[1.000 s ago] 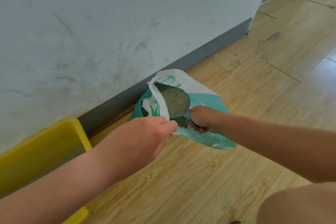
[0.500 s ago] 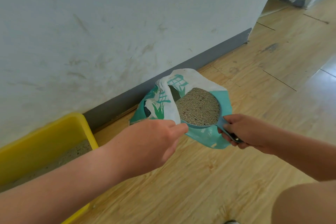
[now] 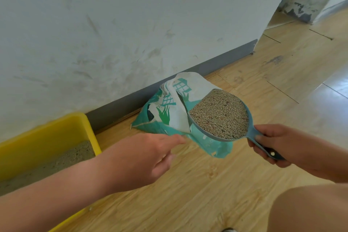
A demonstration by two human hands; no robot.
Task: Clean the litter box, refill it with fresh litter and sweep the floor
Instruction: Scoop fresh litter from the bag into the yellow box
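Note:
A teal and white litter bag (image 3: 169, 115) lies open on the wooden floor against the grey skirting. My right hand (image 3: 278, 143) grips the handle of a blue scoop (image 3: 252, 133), which is heaped with beige litter (image 3: 220, 115) and held level just above the bag's mouth. My left hand (image 3: 148, 158) reaches to the bag's opening, its fingertips holding the edge of the white flap. The yellow litter box (image 3: 47, 137) stands at the left against the wall, with a layer of litter (image 3: 56, 162) in it; my left forearm covers its near side.
A scuffed white wall (image 3: 131, 24) runs behind the bag and the box. The wooden floor (image 3: 188, 194) stretches to the right past a wall corner (image 3: 263, 30). My knee (image 3: 310, 211) shows at the bottom right.
My right hand has drawn the scoop out of the bag, full of litter, and lifted it to the right. My left hand stays at the bag's edge.

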